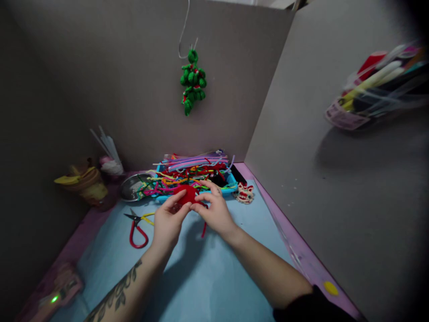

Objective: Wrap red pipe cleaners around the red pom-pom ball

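Between both hands, above the blue table cover point(221, 277), is a red fuzzy piece point(187, 193) that looks made of pipe cleaner. My left hand point(170, 217) pinches its left and lower side with thumb and fingers. On its right edge, my right hand point(214, 208) has its thumb and fingers closed. A loose red pipe cleaner end point(203, 230) hangs below the right hand. Just behind the hands, a blue basket point(164, 198) holds many coloured pipe cleaners point(197, 171). The fingers partly hide the red piece, so its full shape cannot be made out.
Scissors point(136, 226) with red and yellow handles lie left of my left hand. Behind them stands a metal bowl point(129, 188). A red-and-white beaded-looking figure point(244, 193) lies right of the basket. A green pipe cleaner ornament point(192, 82) hangs on the back wall.
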Demonstrator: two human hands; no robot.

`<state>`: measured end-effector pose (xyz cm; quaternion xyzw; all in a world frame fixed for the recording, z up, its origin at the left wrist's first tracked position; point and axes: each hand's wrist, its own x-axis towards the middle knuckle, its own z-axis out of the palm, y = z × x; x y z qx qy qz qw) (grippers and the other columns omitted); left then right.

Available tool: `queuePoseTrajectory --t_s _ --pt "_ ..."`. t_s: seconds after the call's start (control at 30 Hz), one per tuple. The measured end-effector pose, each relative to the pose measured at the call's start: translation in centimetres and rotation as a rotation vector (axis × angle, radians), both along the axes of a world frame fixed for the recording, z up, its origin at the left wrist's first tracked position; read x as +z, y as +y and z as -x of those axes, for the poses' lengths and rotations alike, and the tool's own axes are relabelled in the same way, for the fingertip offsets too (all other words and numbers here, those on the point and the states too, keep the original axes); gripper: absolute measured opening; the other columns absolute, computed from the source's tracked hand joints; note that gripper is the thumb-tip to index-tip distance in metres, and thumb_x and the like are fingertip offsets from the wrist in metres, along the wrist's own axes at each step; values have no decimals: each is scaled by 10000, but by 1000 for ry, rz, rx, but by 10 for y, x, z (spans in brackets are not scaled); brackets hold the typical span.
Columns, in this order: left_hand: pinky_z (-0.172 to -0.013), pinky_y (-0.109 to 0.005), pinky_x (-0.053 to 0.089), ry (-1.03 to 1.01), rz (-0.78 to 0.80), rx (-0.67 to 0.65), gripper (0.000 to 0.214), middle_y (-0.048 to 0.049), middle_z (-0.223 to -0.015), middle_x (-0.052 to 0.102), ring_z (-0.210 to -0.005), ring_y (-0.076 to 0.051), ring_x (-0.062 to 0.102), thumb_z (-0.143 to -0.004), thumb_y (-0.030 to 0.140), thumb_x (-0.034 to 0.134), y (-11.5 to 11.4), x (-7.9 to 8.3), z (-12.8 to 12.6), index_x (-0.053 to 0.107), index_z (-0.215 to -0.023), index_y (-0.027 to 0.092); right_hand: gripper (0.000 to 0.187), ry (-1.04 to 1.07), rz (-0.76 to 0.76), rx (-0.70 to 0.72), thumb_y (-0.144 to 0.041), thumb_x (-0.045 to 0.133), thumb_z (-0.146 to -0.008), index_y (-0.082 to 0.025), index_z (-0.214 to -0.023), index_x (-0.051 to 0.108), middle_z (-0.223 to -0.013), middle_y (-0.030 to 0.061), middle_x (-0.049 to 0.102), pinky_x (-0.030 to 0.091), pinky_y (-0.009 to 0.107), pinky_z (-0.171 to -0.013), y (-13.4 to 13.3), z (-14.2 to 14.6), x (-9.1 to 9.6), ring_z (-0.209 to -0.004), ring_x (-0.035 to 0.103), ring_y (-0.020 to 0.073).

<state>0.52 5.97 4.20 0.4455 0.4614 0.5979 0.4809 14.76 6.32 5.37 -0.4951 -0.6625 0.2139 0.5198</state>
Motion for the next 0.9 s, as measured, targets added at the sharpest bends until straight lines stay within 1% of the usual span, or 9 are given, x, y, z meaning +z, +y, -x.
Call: queuePoseTrajectory --t_s 0.07,0.17,0.3,0.43,0.53,0.6,0.67,0.8,0.9 --pt "-859 -359 509 11 -7 -5 522 -97 -1039 724 -888 -207 662 -625 329 820 0 -1 0 700 -1110 178 16 10 -11 -10 -231 732 -733 -232 -718 726 -1292 78 563 339 432 -1072 0 0 -1 -1249 461 253" --pt "-871 -366 512 13 -8 -13 511 -97 -1048 723 -905 -211 664 -631 324 816 0 -2 1 699 -1107 179 80 14 -34 -9 -209 688 -763 -245 -708 735 -1290 63 573 328 433 -1074 1 -2 -1 -1252 455 249" --pt "-861 -368 523 -1 4 -19 515 -93 -1018 731 -886 -210 671 -613 317 826 0 0 0 705 -1092 173 108 95 54 31 -191 661 -756 -240 -679 720 -1291 55 568 305 416 -1082 5 -6 -2 -1247 464 239" --pt "-851 -355 537 -79 37 -43 524 -87 -990 742 -870 -205 682 -579 292 845 0 4 -3 712 -1071 171 115 323 210 181 -268 666 -740 -210 -642 680 -1321 77 519 307 381 -1075 13 -7 -6 -1251 477 235" --pt "-834 -356 551 -141 62 -76 526 -92 -977 747 -865 -213 691 -552 277 856 -1 8 -5 720 -1048 166 195 512 336 309 -333 683 -713 -197 -589 615 -1371 77 469 313 379 -1067 16 -6 -10 -1310 419 253" --pt "-831 -364 554 -154 65 -86 533 -97 -984 746 -867 -220 693 -548 275 856 -2 9 -5 719 -1051 163 241 587 393 366 -358 682 -705 -195 -564 572 -1373 77 470 320 388 -1061 16 -5 -10 -1330 396 265" --pt "-833 -371 555 -161 65 -83 547 -100 -992 744 -861 -221 694 -545 275 857 -2 9 -4 716 -1061 161 242 559 391 363 -365 668 -718 -197 -574 571 -1379 78 472 308 393 -1071 14 -6 -8 -1340 386 262" --pt "-828 -375 553 -171 61 -68 545 -97 -958 749 -838 -217 693 -550 274 857 -2 9 -3 716 -1064 158 139 282 262 214 -338 664 -737 -210 -686 648 -1399 90 462 239 412 -1117 10 -9 -1 -1359 364 253" --pt "-841 -375 538 -175 62 -87 520 -107 -996 743 -873 -226 684 -558 284 855 -1 10 -2 726 -1047 164 116 192 214 140 -321 663 -738 -209 -708 659 -1438 98 426 237 420 -1122 9 -9 1 -1358 373 255"
